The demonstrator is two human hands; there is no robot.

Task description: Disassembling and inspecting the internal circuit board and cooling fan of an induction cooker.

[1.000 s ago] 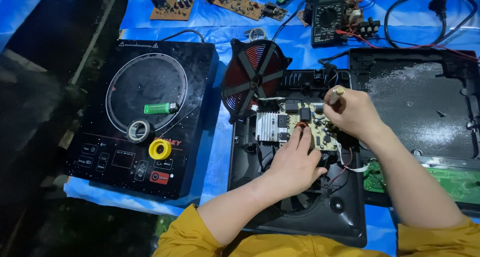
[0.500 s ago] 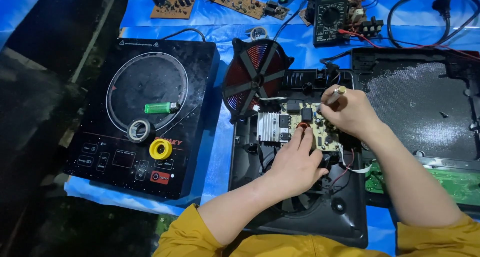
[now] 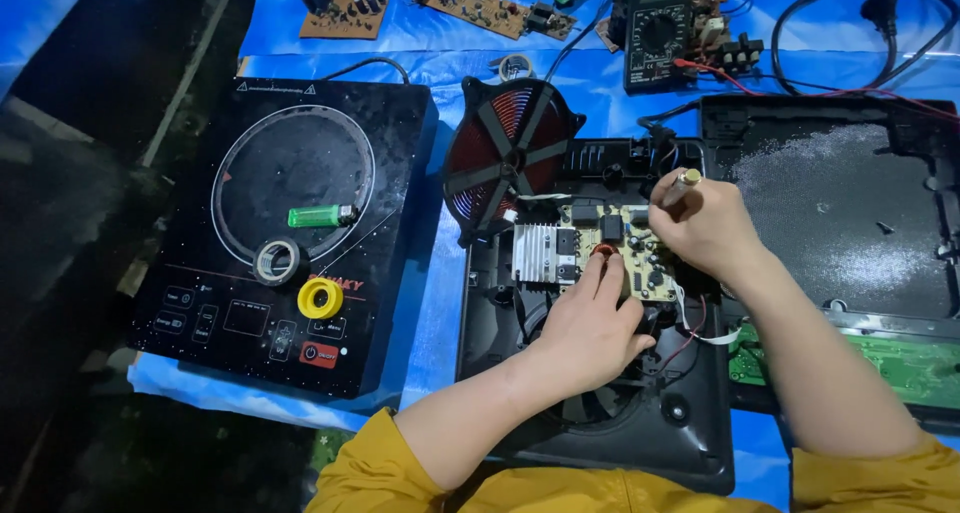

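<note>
Circuit board (image 3: 628,256), seated in the opened black cooker base (image 3: 600,413), is pressed by the left hand (image 3: 590,325) with fingers flat, gripping nothing, while the right hand (image 3: 705,223) closes on a metal-tipped tool (image 3: 680,185); beyond stands the tilted copper coil disc (image 3: 510,158).

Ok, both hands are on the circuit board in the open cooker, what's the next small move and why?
Probably bring the tool tip down onto the board beside the left hand. The right hand holds it tilted just above the board, while left fingers press by the red coil, apparently steadying that spot.
</note>
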